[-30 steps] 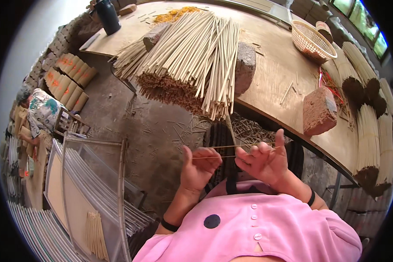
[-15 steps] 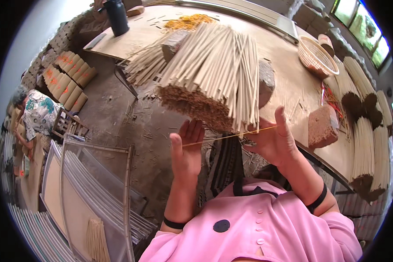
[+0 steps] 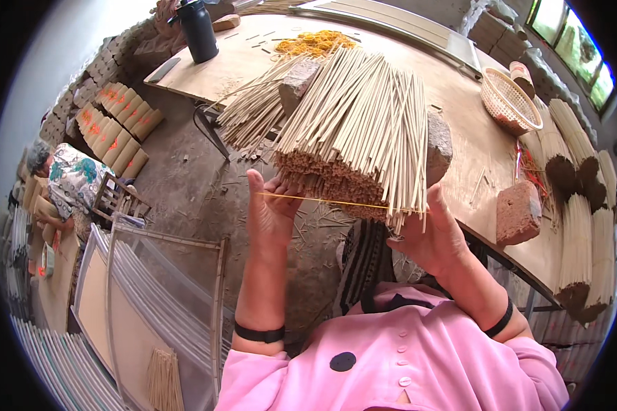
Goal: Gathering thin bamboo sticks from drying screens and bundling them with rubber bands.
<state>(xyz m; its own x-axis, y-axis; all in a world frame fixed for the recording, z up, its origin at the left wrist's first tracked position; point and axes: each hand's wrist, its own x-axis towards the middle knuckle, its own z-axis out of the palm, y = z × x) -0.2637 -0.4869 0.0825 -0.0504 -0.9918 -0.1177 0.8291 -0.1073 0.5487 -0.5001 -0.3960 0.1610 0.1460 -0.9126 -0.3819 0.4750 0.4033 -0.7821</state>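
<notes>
1. Yellow band (image 3: 336, 201) runs thin and taut from the left thumb toward the right thumb, crossing before the lower cut ends of the stick bundle; how it sits at the right end is too fine to tell.
2. Left hand (image 3: 272, 214): grip wide, thumb upright with the band across it, fingers extended near the bundle's lower left side.
3. Right hand (image 3: 437, 240): grip wide, thumb raised beside the bundle's right corner, fingers bent below it (the tips partly hidden by stick ends).
4. Stick bundle (image 3: 355, 120), pale and dense, lies at the near edge of the wooden counter (image 3: 469, 130), its cut ends jutting past that edge toward the person.
5. Grey block (image 3: 440, 149) stands just right of the bundle; brownish block (image 3: 298, 85) at its left, with looser sticks (image 3: 253, 113) farther left.
6. Farther back: heap of yellow bands (image 3: 315, 43), dark bottle (image 3: 197, 33) upright near the far left corner.
7. Right side: reddish brick (image 3: 519, 214), woven basket (image 3: 513, 106), more upright-ended bundles (image 3: 573, 246) along the border.
8. Far left: co-worker (image 3: 82, 171) in a patterned top, bent forward.
</notes>
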